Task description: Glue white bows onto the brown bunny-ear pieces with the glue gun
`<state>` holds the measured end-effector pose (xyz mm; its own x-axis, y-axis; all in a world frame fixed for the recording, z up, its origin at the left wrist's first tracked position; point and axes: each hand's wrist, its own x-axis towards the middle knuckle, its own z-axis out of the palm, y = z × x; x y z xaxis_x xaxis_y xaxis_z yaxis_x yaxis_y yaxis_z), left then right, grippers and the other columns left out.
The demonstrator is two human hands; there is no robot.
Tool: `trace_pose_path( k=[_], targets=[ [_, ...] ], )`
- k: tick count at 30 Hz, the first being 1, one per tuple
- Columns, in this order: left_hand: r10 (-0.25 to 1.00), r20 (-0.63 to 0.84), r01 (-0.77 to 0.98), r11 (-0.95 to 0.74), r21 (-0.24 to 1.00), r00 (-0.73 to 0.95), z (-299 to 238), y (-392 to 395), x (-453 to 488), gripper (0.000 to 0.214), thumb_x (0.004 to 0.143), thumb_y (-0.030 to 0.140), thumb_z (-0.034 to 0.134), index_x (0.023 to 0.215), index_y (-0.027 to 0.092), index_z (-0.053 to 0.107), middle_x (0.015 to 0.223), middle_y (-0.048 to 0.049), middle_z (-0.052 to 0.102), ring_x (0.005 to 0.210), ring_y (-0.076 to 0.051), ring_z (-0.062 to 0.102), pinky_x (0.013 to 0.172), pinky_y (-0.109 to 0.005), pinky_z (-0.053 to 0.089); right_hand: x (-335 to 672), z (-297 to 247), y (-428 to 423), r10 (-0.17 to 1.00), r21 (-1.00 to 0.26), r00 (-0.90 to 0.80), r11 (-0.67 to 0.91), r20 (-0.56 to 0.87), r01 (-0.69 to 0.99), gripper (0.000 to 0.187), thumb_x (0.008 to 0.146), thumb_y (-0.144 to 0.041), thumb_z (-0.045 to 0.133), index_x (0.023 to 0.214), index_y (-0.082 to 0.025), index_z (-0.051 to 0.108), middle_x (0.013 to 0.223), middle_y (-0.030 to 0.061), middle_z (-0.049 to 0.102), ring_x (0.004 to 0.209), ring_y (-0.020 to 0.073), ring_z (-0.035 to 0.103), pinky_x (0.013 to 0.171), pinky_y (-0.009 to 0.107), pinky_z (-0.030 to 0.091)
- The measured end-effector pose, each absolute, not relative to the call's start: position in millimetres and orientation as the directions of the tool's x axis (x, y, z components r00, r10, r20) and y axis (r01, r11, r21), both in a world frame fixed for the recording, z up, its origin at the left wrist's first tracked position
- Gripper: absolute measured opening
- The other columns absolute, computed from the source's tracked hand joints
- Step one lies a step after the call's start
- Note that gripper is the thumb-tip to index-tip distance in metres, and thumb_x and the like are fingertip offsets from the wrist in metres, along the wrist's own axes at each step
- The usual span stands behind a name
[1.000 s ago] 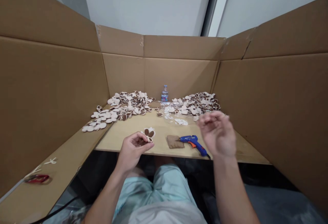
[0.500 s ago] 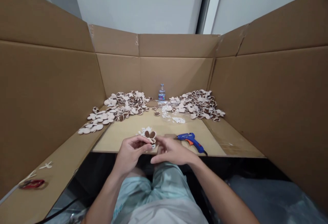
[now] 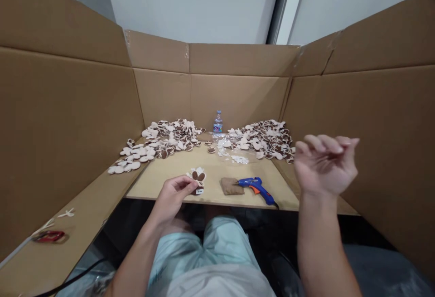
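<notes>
Left hand (image 3: 173,197) pinches a small cream-and-brown piece (image 3: 197,175) in its fingertips, just above the front part of the plywood bench (image 3: 214,198). The piece's 2 brown ovals face up and a tiny white tag shows at its lower edge, though whether it also rests on the board is hard to tell. Right hand (image 3: 324,165) is empty and well apart from the left, held up in the air beyond the bench's right side, with its fingers loosely curled. The step in hand looks like the close handling of this 1 piece, and any further work on it would call for a second hand back beside it. Just to its right, a blue glue gun (image 3: 257,189) with an orange trigger lies on its side, its nozzle on a brown fabric pad (image 3: 231,186), within easy reach but untouched. Farther back, 2 large heaps of similar pieces, a left heap (image 3: 166,140) and a right heap (image 3: 265,142), flank a plastic water bottle (image 3: 218,122) and a clear plastic bag (image 3: 224,145). Tall cardboard walls (image 3: 68,115) box the bench on 3 sides, a red-handled tool (image 3: 49,236) lies on the left cardboard flap (image 3: 84,215), and a white wall (image 3: 190,2) rises behind.
</notes>
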<state>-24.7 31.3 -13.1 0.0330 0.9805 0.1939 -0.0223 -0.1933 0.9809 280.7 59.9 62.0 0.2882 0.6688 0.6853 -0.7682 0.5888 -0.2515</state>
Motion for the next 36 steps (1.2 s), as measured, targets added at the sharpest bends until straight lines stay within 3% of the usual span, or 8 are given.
trace_pose_path(
  k=[4, 8, 16, 22, 28, 31, 32, 36],
  targets=[
    [0.986, 0.159, -0.154, -0.149, 0.977, 0.054, -11, 27, -25, 0.026, 0.072, 0.037, 0.077, 0.066, 0.015, 0.065, 0.058, 0.0036, 0.053, 0.053, -0.006, 0.041, 0.05, -0.018, 0.035, 309, 43, 94, 0.602, -0.285, 0.574, 0.786, 0.555, -0.549, 0.024, 0.09, -0.034, 0.051, 0.069, -0.025, 0.058, 0.112, -0.0069, 0.068, 0.11, 0.0096, 0.06, 0.076, 0.024, 0.053],
    [0.986, 0.135, -0.31, -0.1, 0.945, 0.093, -3, 21, -33, 0.029, 0.07, 0.036, 0.079, 0.066, 0.015, 0.059, 0.064, 0.0025, 0.052, 0.057, -0.007, 0.044, 0.052, -0.016, 0.036, 325, 0, 130, 0.635, -0.764, 0.605, 0.641, 0.48, -0.067, 0.033, 0.087, -0.045, 0.041, 0.064, -0.023, 0.051, 0.147, -0.0046, 0.045, 0.136, 0.0152, 0.038, 0.092, 0.029, 0.049],
    [0.982, 0.191, -0.346, -0.173, 0.922, 0.017, 10, 8, -43, 0.035, 0.061, 0.015, 0.084, 0.064, 0.018, 0.049, 0.066, 0.0047, 0.058, 0.065, -0.008, 0.052, 0.06, -0.015, 0.041, 323, -75, 148, 0.899, -0.946, 0.315, 0.245, 0.303, 0.212, 0.031, 0.066, -0.048, 0.066, 0.06, -0.018, 0.07, 0.081, 0.0113, 0.076, 0.09, 0.0292, 0.069, 0.086, 0.042, 0.051],
    [0.955, -0.058, 0.143, 0.017, 0.99, 0.291, -4, 12, -30, 0.016, 0.062, 0.02, 0.082, 0.073, 0.017, 0.071, 0.075, -0.0015, 0.071, 0.07, -0.013, 0.062, 0.068, -0.022, 0.047, 328, -95, 138, 0.927, -0.918, 0.248, 0.186, 0.282, 0.352, 0.038, 0.072, -0.047, 0.055, 0.071, -0.015, 0.074, 0.085, 0.0148, 0.077, 0.086, 0.0305, 0.07, 0.082, 0.04, 0.05],
    [0.605, -0.44, 0.567, -0.022, 0.823, 0.663, 15, 32, -4, 0.009, 0.06, 0.024, 0.078, 0.058, 0.018, 0.072, 0.056, -0.0028, 0.068, 0.055, -0.021, 0.065, 0.062, -0.036, 0.054, 328, -89, 134, 0.928, -0.864, 0.17, 0.225, 0.331, 0.451, 0.042, 0.076, -0.048, 0.05, 0.073, -0.013, 0.075, 0.082, 0.0126, 0.077, 0.081, 0.0288, 0.069, 0.076, 0.036, 0.05],
    [0.731, -0.179, 0.482, -0.227, 0.846, 0.659, 58, 55, 32, 0.009, 0.075, 0.024, 0.068, 0.08, 0.021, 0.074, 0.09, -0.0053, 0.074, 0.094, -0.024, 0.067, 0.095, -0.04, 0.046, 326, -85, 131, 0.925, -0.827, 0.119, 0.256, 0.359, 0.501, 0.044, 0.081, -0.046, 0.047, 0.074, -0.013, 0.075, 0.08, 0.0115, 0.077, 0.079, 0.0268, 0.069, 0.073, 0.033, 0.049],
    [0.78, 0.077, 0.433, -0.423, 0.796, 0.621, 73, 62, 45, 0.024, 0.077, 0.024, 0.067, 0.101, 0.024, 0.072, 0.113, -0.0071, 0.07, 0.111, -0.025, 0.061, 0.104, -0.042, 0.039, 326, -84, 129, 0.924, -0.811, 0.099, 0.267, 0.368, 0.52, 0.043, 0.082, -0.045, 0.047, 0.072, -0.013, 0.074, 0.078, 0.0111, 0.076, 0.076, 0.0262, 0.069, 0.071, 0.032, 0.049],
    [0.693, 0.467, 0.45, -0.716, 0.534, 0.549, 100, 79, 79, 0.066, 0.074, 0.026, 0.073, 0.135, 0.033, 0.05, 0.159, -0.01, 0.022, 0.144, -0.03, 0.024, 0.113, -0.051, 0.022, 321, -78, 121, 0.913, -0.74, -0.005, 0.334, 0.408, 0.584, 0.039, 0.084, -0.041, 0.05, 0.07, -0.014, 0.074, 0.07, 0.0105, 0.074, 0.067, 0.0254, 0.067, 0.065, 0.032, 0.048]
  ],
)
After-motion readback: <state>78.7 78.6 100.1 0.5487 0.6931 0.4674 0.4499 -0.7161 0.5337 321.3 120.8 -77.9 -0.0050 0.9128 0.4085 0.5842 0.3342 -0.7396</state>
